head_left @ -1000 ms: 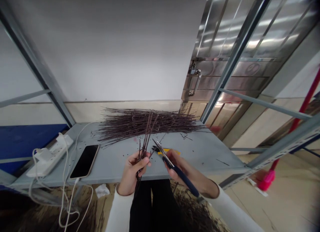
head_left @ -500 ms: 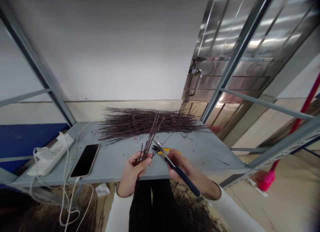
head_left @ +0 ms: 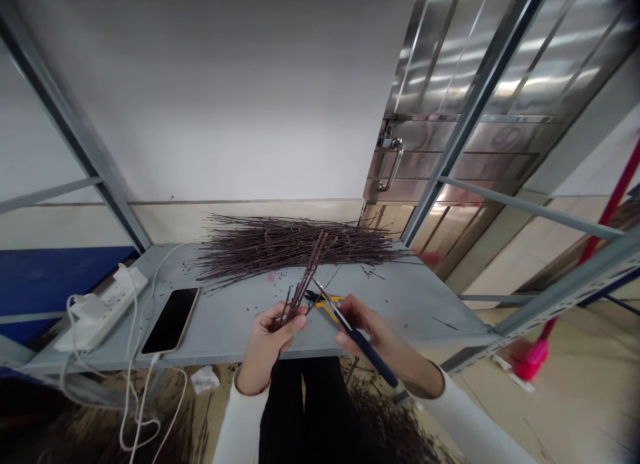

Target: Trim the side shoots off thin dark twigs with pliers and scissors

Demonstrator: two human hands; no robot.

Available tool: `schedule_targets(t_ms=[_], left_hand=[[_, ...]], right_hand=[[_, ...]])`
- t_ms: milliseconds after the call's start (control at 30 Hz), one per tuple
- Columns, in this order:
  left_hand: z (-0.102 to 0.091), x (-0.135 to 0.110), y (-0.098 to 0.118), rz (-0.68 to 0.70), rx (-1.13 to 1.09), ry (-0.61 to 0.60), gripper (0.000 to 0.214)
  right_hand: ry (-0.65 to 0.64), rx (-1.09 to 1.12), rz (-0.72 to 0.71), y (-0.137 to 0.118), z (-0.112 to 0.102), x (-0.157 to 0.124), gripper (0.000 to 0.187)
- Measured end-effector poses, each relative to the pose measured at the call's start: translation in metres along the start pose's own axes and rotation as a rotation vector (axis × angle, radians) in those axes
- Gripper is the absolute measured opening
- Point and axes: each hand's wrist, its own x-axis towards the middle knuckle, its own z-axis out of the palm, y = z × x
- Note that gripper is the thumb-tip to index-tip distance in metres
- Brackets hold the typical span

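Observation:
My left hand (head_left: 267, 347) is shut around a small bundle of thin dark twigs (head_left: 305, 284), which tilts up and to the right out of my fist. My right hand (head_left: 373, 337) grips a pair of long blue-handled scissors (head_left: 357, 337), whose metal blades point at the bundle and sit just beside it. Under the blades, a small yellow-handled cutting tool (head_left: 330, 304) lies on the grey metal shelf (head_left: 425, 317). Behind my hands, a long heap of the same twigs (head_left: 295, 244) spreads across the shelf's back.
A black phone (head_left: 170, 321) and a white power strip (head_left: 100, 311) with white cables lie at the shelf's left. Small twig bits are scattered on it. Metal uprights frame the shelf. More twigs and a tissue lie on the floor below.
The twig bundle has risen and shifted right, tilting further over the shelf. My right hand and the scissors have moved up and closer to the bundle.

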Motion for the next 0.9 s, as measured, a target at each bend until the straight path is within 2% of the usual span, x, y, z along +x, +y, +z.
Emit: schedule_targets(t_ms=[167,267,433,533,633,800,900], left_hand=[[-0.004,0.000,-0.001,0.041,0.125,0.023,0.033],[-0.006,0.000,-0.004,0.089,0.199,0.040,0.033],[-0.005,-0.002,-0.005,0.196,0.348,0.026,0.031],[-0.003,-0.004,-0.006,0.359,0.464,0.054,0.021],[0.000,-0.007,-0.012,0.511,0.574,0.076,0.014],[0.004,-0.013,-0.034,0.758,0.751,0.090,0.040],[0.007,-0.016,-0.042,0.865,0.882,0.147,0.055]], right_hand=[[0.215,-0.281,0.064,0.012,0.002,0.002,0.033],[0.250,-0.360,0.034,0.014,0.001,0.000,0.031],[0.230,-0.310,0.053,0.018,0.004,0.000,0.032],[0.184,-0.290,0.102,0.019,0.005,0.000,0.035],[0.114,-0.246,0.090,0.016,0.001,-0.001,0.031],[0.009,-0.233,0.023,0.013,-0.013,0.000,0.021],[0.026,-0.329,0.011,0.015,-0.021,0.002,0.023]])
